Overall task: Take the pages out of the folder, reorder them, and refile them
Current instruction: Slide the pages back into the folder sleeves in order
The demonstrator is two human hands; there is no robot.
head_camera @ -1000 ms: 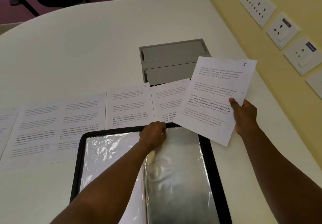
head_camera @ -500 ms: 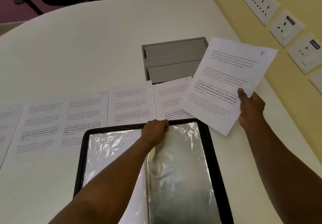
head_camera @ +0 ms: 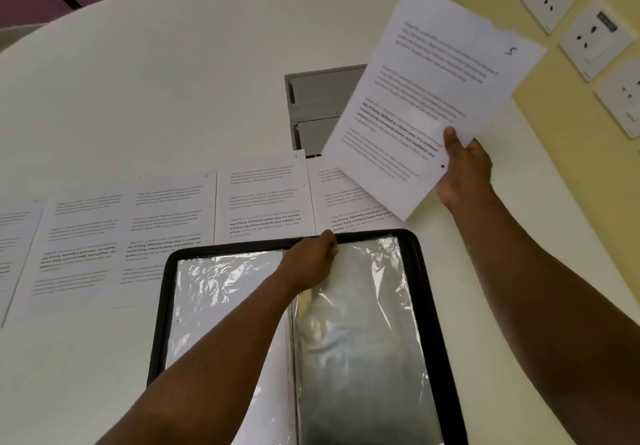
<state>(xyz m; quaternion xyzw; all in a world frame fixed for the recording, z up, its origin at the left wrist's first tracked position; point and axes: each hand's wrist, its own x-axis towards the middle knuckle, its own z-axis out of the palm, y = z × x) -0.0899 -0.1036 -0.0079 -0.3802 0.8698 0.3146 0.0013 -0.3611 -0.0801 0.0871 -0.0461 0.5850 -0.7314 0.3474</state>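
Nearest me, at six o'clock, the black folder (head_camera: pixel 162 306) lies open on the white table (head_camera: pixel 156 81), its clear plastic sleeves (head_camera: pixel 349 323) shining and seemingly empty on the right side. My left hand (head_camera: pixel 311 261) sits at the top of the spine, around twelve o'clock of the folder, fingers closed on the upper edge of a sleeve, pinning it or readying its mouth; I cannot tell which.

Just beyond the folder's top edge, a row of printed pages (head_camera: pixel 263 199) runs from nine o'clock toward the centre, side by side and partly overlapping, the folder covering their lower edges. So the pages look to be out and spread for sorting.

At two o'clock my right hand (head_camera: pixel 464 171) pinches the lower right corner of the sheet marked 5 (head_camera: pixel 429 98), thumb on top. Over the last second I have raised this sheet higher and swung it farther right, off the row; it now floats clear above the grey hatch (head_camera: pixel 311 98) set into the table, tilted and blurred with motion. My left hand has kept its place.

I judge this as lifting the sheet to steer it into the sleeve, so refiling is under way.
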